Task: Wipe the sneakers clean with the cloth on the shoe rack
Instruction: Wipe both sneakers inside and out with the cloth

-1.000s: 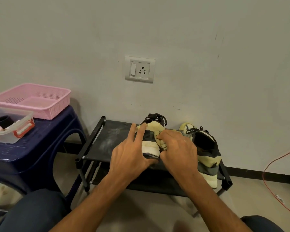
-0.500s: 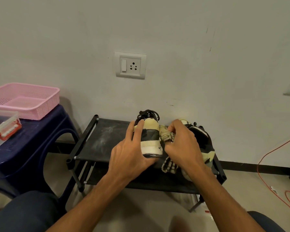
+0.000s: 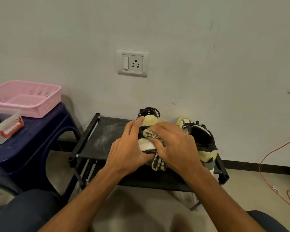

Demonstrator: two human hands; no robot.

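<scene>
Two black-and-pale-yellow sneakers stand on the top shelf of a black shoe rack (image 3: pixel 105 141) against the wall. My left hand (image 3: pixel 129 148) holds the left sneaker (image 3: pixel 149 121) from its left side, fingers wrapped on the heel. My right hand (image 3: pixel 176 146) grips a checked yellow cloth (image 3: pixel 156 136) and presses it on that sneaker's heel; a cloth end hangs below at the rack's front. The right sneaker (image 3: pixel 206 144) stands just right of my right hand, partly hidden by it.
A dark blue plastic stool (image 3: pixel 33 141) stands left of the rack, bearing a pink basket (image 3: pixel 28 97) and a clear lidded box (image 3: pixel 5 126). A wall socket (image 3: pixel 132 62) sits above the rack. An orange cable (image 3: pixel 271 164) runs over the floor at right.
My right hand has moved the cloth left from between the sneakers back onto the left sneaker's heel. My left hand keeps its hold. The camera view has shifted slightly.
</scene>
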